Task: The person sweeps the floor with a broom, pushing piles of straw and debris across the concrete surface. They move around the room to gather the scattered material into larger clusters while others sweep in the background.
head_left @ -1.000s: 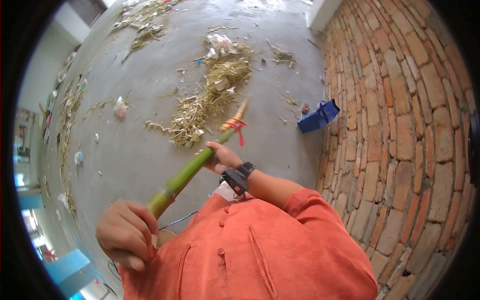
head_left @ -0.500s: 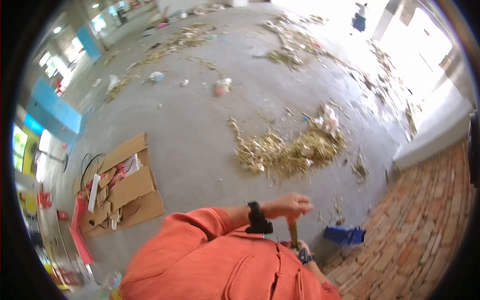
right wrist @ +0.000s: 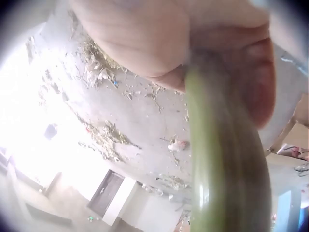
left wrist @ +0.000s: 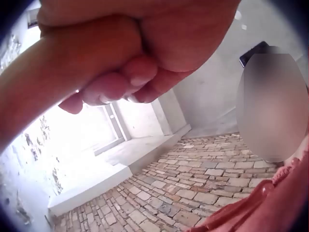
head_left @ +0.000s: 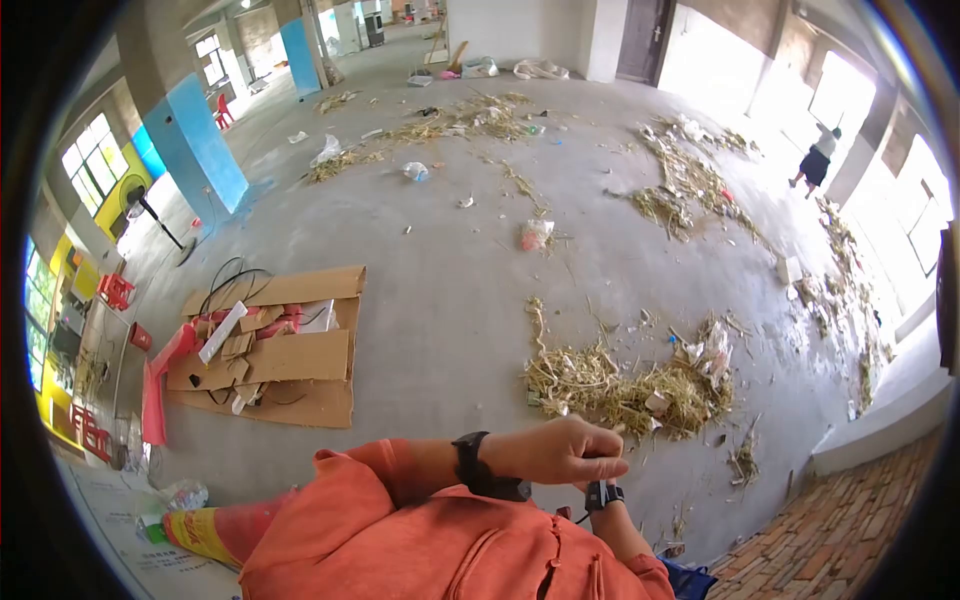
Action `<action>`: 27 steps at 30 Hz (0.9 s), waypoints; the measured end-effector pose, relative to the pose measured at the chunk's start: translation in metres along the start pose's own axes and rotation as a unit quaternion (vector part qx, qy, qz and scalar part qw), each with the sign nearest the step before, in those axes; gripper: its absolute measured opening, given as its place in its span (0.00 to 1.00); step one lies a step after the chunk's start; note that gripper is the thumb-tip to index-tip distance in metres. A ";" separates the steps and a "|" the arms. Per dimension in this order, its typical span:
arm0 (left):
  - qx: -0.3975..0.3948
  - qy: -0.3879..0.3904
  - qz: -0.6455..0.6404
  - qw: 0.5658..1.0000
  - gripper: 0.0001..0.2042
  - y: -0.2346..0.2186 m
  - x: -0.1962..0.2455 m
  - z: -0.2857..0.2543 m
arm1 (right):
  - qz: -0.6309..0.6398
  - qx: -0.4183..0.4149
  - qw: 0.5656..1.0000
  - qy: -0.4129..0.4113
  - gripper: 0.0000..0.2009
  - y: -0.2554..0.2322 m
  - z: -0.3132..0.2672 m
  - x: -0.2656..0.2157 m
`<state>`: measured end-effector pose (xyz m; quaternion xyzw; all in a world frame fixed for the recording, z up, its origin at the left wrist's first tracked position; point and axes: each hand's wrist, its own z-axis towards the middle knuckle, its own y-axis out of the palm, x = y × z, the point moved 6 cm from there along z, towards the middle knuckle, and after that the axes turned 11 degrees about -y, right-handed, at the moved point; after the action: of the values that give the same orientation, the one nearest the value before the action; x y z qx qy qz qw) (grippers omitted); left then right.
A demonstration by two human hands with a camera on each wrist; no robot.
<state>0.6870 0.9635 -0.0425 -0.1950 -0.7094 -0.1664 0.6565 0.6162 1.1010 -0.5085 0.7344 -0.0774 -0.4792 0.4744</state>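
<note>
In the right wrist view, my right hand (right wrist: 227,29) grips a smooth green bamboo tube (right wrist: 227,164), fingers and thumb wrapped round it. The tube runs from the hand down out of that view. In the head view the tube is hidden and my left hand (head_left: 568,450) overlaps most of the right hand, below the straw heap. The left hand's fingers are curled, their fingertips (left wrist: 140,70) bunched under the palm in the left wrist view. I cannot tell whether anything is inside that hand. A camera (head_left: 604,494) is strapped to the right wrist.
A straw heap (head_left: 630,390) lies ahead on the concrete floor (head_left: 440,290). Flattened cardboard (head_left: 310,355) bears scraps at left. A brick wall (head_left: 830,520) stands at lower right. A blue pillar (head_left: 205,150) and a person (head_left: 818,165) are farther off.
The head view has swung left and up, bringing the cardboard, pillar and far hall into sight. The bamboo, once seen lengthwise between both hands, has gone behind them; the hands appear closer together.
</note>
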 end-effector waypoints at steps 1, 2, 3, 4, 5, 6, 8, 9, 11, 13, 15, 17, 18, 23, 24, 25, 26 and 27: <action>0.004 0.003 0.001 1.000 0.13 -0.006 0.006 -0.007 | 0.011 0.049 0.998 0.029 0.08 0.025 0.005 -0.014; -0.002 0.013 0.031 0.999 0.12 -0.011 0.019 -0.016 | 0.023 0.099 0.993 0.056 0.08 0.049 0.007 -0.036; -0.009 0.022 0.062 0.998 0.12 -0.016 0.030 -0.026 | 0.034 0.150 0.985 0.083 0.09 0.082 0.007 -0.056; 0.007 0.088 0.056 0.995 0.11 -0.023 0.043 -0.036 | 0.047 0.202 0.972 0.108 0.09 0.125 0.005 -0.069; 0.005 0.090 0.057 0.994 0.11 -0.033 0.045 -0.046 | 0.046 0.203 0.972 0.105 0.09 0.142 0.009 -0.079; 0.013 0.072 0.049 0.996 0.10 -0.046 0.045 -0.055 | 0.112 0.213 0.962 0.132 0.09 0.155 0.008 -0.082; 0.009 0.054 0.039 0.998 0.09 -0.059 0.040 -0.066 | 0.166 0.242 0.945 0.146 0.10 0.167 0.006 -0.081; 0.035 0.031 -0.020 0.999 0.08 -0.069 0.034 -0.068 | 0.169 0.248 0.944 0.138 0.10 0.173 0.007 -0.081; 0.025 -0.002 -0.084 0.996 0.08 -0.082 0.018 -0.068 | 0.155 0.320 0.929 0.098 0.13 0.174 -0.002 -0.085; 0.100 0.023 -0.147 0.984 0.11 -0.104 -0.003 -0.056 | 0.116 0.275 0.950 0.096 0.15 0.147 -0.001 -0.081; 0.108 0.114 -0.172 0.973 0.14 -0.110 -0.011 -0.034 | 0.134 0.338 0.930 0.057 0.14 0.149 -0.017 -0.087; 0.101 0.097 -0.199 0.970 0.16 -0.109 -0.026 -0.013 | 0.260 0.398 0.879 0.042 0.14 0.128 -0.032 -0.076; 0.060 0.081 -0.209 0.973 0.16 -0.105 -0.032 0.002 | 0.243 0.415 0.876 0.014 0.13 0.122 -0.041 -0.080; 0.030 0.008 -0.201 0.979 0.18 -0.073 -0.058 0.066 | 0.196 0.467 0.859 -0.080 0.14 0.067 -0.100 -0.089; 0.033 -0.012 -0.154 0.987 0.18 -0.057 -0.066 0.079 | 0.208 0.450 0.863 -0.100 0.15 0.052 -0.104 -0.090; 0.059 -0.022 -0.104 0.993 0.18 -0.052 -0.071 0.094 | 0.253 0.495 0.825 -0.098 0.14 0.059 -0.115 -0.105; -0.006 -0.045 -0.175 0.984 0.17 -0.044 -0.079 0.115 | 0.277 0.464 0.834 -0.110 0.12 0.045 -0.119 -0.110; 0.005 -0.035 -0.144 0.989 0.16 -0.029 -0.081 0.137 | 0.327 0.491 0.797 -0.126 0.10 0.027 -0.126 -0.114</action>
<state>0.5592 1.0008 -0.1343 -0.0928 -0.7534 -0.2486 0.6016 0.6634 1.2295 -0.4047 0.7326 -0.5975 -0.2814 0.1645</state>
